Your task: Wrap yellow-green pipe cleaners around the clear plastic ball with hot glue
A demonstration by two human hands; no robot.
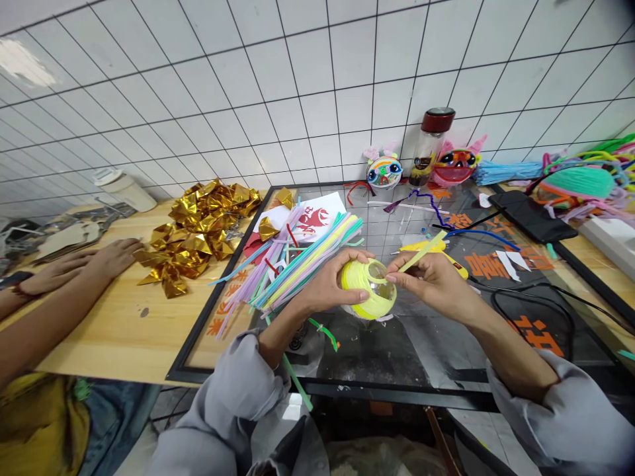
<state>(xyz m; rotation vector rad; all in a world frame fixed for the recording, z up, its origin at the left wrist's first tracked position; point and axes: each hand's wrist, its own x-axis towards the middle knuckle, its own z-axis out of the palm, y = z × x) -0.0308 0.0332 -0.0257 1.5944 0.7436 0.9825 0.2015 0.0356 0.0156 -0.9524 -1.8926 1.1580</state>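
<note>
Near the middle of the view, my left hand (330, 281) is wrapped round the left side of a clear round ball (370, 305) covered in coils of yellow pipe cleaner. A bare clear patch shows on the ball's upper right. My right hand (436, 281) pinches a pale yellow strip (424, 250) at the ball's right edge, its free end pointing up to the right. Behind that hand lies a yellow glue gun (454, 261), partly hidden. A bundle of pastel pipe cleaners (310, 261) lies beyond my left hand.
Gold foil pieces (198, 225) are heaped at left, near another person's arms (74, 284). Two decorated faces (384, 173) and a bottle (427, 149) stand by the wall. A black phone (533, 215), cables and more pipe cleaners (575, 182) are at right.
</note>
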